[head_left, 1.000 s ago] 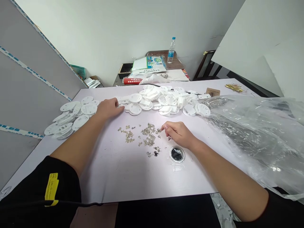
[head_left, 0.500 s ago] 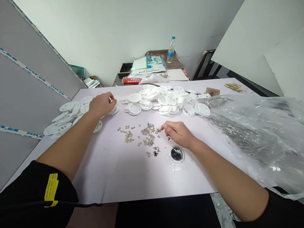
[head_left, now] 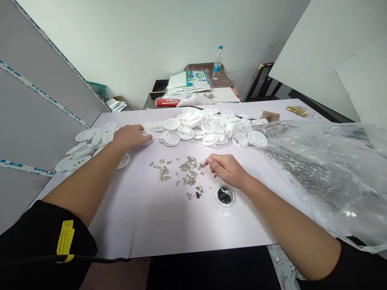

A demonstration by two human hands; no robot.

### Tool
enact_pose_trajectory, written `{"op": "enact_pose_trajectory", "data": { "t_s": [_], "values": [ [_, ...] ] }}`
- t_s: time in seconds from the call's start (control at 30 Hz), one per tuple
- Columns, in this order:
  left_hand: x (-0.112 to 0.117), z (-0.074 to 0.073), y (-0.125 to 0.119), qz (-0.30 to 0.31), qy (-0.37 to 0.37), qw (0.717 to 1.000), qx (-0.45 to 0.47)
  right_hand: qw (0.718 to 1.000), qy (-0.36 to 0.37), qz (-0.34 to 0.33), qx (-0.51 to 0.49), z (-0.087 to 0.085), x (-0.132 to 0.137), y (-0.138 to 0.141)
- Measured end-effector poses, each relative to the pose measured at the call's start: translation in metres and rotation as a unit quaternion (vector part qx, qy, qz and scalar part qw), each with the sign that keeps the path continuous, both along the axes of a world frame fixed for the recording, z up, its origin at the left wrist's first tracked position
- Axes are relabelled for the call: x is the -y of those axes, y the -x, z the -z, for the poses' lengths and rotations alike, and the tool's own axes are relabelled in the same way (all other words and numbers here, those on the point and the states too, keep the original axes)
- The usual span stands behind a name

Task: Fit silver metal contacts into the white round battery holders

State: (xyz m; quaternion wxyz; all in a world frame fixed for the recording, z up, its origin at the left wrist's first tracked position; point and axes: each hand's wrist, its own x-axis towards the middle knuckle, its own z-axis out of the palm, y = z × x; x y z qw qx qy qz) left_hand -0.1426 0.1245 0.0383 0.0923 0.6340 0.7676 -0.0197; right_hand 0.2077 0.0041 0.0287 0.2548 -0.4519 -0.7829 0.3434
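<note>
We've got our left hand palm-down at the far L of the desk, btwn two heaps of white plastic pcs. Its thumb lies over a white disc; grip looks narrow, but fingers are mostly hidden, so can't tell if it's closed on that disc. Left heap, mostly round pcs, sits by the grey partition, partly behind our forearm; one disc pokes out nr the wrist. Main heap runs along the back of the desk, pcs overlapping.

Our right hand rests on the desk w/ fingers curled, thumb close to index; grip narrow, can't tell if anything's inside. Its fingertips are at the R edge of the small metal parts, loose mid-desk, w/ a smaller cluster to their L. One black part lies at the near side. Just nearer us than the R hand: a round dark disc w/ pale rim, flat on the desk.

Clear plastic bag covers the R side, nr our R forearm. Behind it, a brown card & gold-coloured pcs. Beyond the desk, a water bottle stands upright nr a red pack. Yellow label on our L sleeve.
</note>
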Motion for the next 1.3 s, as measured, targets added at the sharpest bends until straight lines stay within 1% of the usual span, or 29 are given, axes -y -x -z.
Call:
{"op": "enact_pose_trajectory", "data": {
  "t_s": [0.07, 0.13, 0.23, 0.3, 0.33, 0.4, 0.43, 0.47, 0.53, 0.57, 0.6, 0.63, 0.67, 0.73, 0.8, 0.87, 0.93, 1.0, 1.03, 1.13, 1.2, 1.3],
  "values": [
    [0.0, 0.0, -0.005, 0.002, -0.022, 1.0, 0.009, 1.0, 0.0, 0.001, 0.002, 0.0, 0.0, 0.0],
    [0.0, -0.005, -0.007, -0.001, -0.045, 0.999, 0.017, 1.0, 0.001, 0.0, 0.002, -0.001, 0.0, 0.0],
    [0.003, -0.018, -0.004, -0.014, -0.083, 0.996, 0.03, 1.0, 0.0, 0.002, -0.003, -0.001, 0.0, -0.001],
    [0.011, -0.03, -0.002, -0.027, -0.122, 0.991, 0.048, 1.0, -0.001, 0.004, -0.007, -0.001, 0.001, 0.0],
    [0.018, -0.035, -0.004, -0.023, -0.15, 0.986, 0.064, 1.0, 0.002, 0.005, -0.013, -0.001, 0.001, 0.0],
    [0.038, -0.043, -0.015, 0.022, -0.185, 0.975, 0.123, 0.998, 0.027, 0.01, -0.048, -0.001, 0.002, 0.002],
    [0.05, -0.044, -0.026, 0.067, -0.191, 0.968, 0.148, 0.995, 0.051, 0.012, -0.082, -0.001, 0.003, 0.003],
    [0.062, -0.044, -0.039, 0.129, -0.193, 0.959, 0.164, 0.989, 0.08, 0.013, -0.127, -0.002, 0.004, 0.005],
    [0.087, -0.04, -0.071, 0.257, -0.192, 0.928, 0.189, 0.959, 0.153, 0.002, -0.237, -0.002, 0.007, 0.01],
    [0.098, -0.036, -0.088, 0.299, -0.196, 0.914, 0.194, 0.938, 0.191, -0.008, -0.291, -0.003, 0.009, 0.013],
    [0.107, -0.032, -0.105, 0.327, -0.203, 0.903, 0.194, 0.914, 0.225, -0.014, -0.336, -0.004, 0.011, 0.016],
    [0.114, -0.028, -0.12, 0.338, -0.22, 0.895, 0.19, 0.894, 0.254, -0.012, -0.369, -0.005, 0.012, 0.019],
    [0.12, -0.024, -0.132, 0.358, -0.23, 0.885, 0.188, 0.88, 0.274, -0.001, -0.389, -0.006, 0.014, 0.022],
    [0.124, -0.02, -0.147, 0.387, -0.217, 0.875, 0.192, 0.866, 0.292, 0.043, -0.402, -0.008, 0.015, 0.026],
    [0.12, -0.02, -0.148, 0.38, -0.206, 0.876, 0.213, 0.861, 0.303, 0.082, -0.401, -0.009, 0.014, 0.026],
    [0.11, -0.022, -0.139, 0.334, -0.208, 0.89, 0.231, 0.864, 0.295, 0.106, -0.395, -0.01, 0.011, 0.023],
    [0.095, -0.02, -0.126, 0.279, -0.202, 0.914, 0.213, 0.873, 0.267, 0.132, -0.388, -0.011, 0.007, 0.019],
    [0.082, -0.013, -0.115, 0.266, -0.131, 0.941, 0.167, 0.877, 0.24, 0.157, -0.385, -0.013, 0.004, 0.015],
    [0.077, -0.008, -0.112, 0.263, -0.098, 0.947, 0.159, 0.877, 0.236, 0.164, -0.385, -0.013, 0.003, 0.013],
    [0.069, 0.008, -0.109, 0.263, -0.05, 0.95, 0.163, 0.883, 0.234, 0.172, -0.369, -0.014, 0.0, 0.01],
    [0.069, 0.016, -0.112, 0.268, -0.05, 0.947, 0.172, 0.896, 0.223, 0.173, -0.341, -0.012, -0.001, 0.01],
    [0.071, 0.02, -0.115, 0.276, -0.067, 0.941, 0.183, 0.914, 0.2, 0.171, -0.31, -0.007, -0.003, 0.009]
  ]
}}
